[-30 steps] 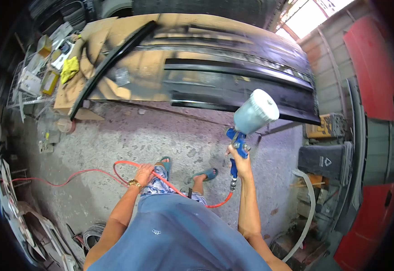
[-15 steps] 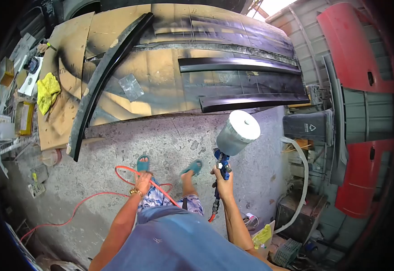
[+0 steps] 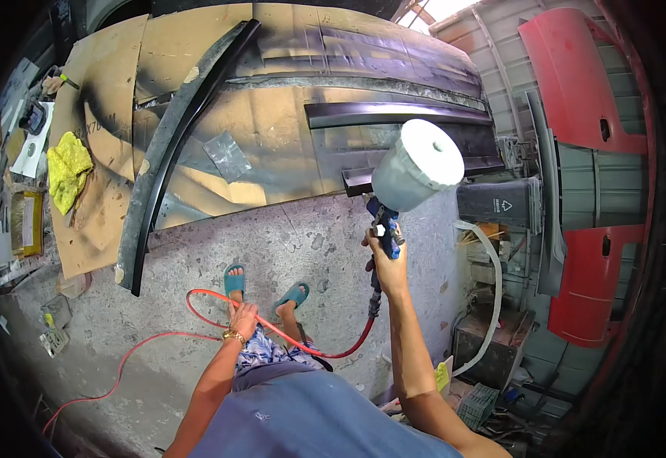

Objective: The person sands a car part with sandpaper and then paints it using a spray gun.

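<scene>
My right hand (image 3: 390, 269) is wrapped round the grip of a paint spray gun (image 3: 383, 227). Its pale cup (image 3: 403, 177) with a white lid points up and away from me, hiding part of the lower of two glossy black trim strips. The upper black strip (image 3: 394, 115) lies on the cardboard-covered table beyond the gun. From the gun's base a red air hose (image 3: 348, 352) runs back across my front. My left hand (image 3: 244, 320), with a gold bracelet at its wrist, is closed on that hose near my thigh.
A long dark strip (image 3: 167, 162) lies across the cardboard (image 3: 279, 114) and overhangs its front edge. A yellow cloth (image 3: 69, 172) sits at left. On the right are a dark bin (image 3: 498, 204), a pale hose (image 3: 496, 294) and red car doors (image 3: 569, 84). More red hose trails on the floor.
My right hand has lifted and reached forward with the spray gun, towards the black strips. The hose has drawn out after it. My left hand still grips the hose.
</scene>
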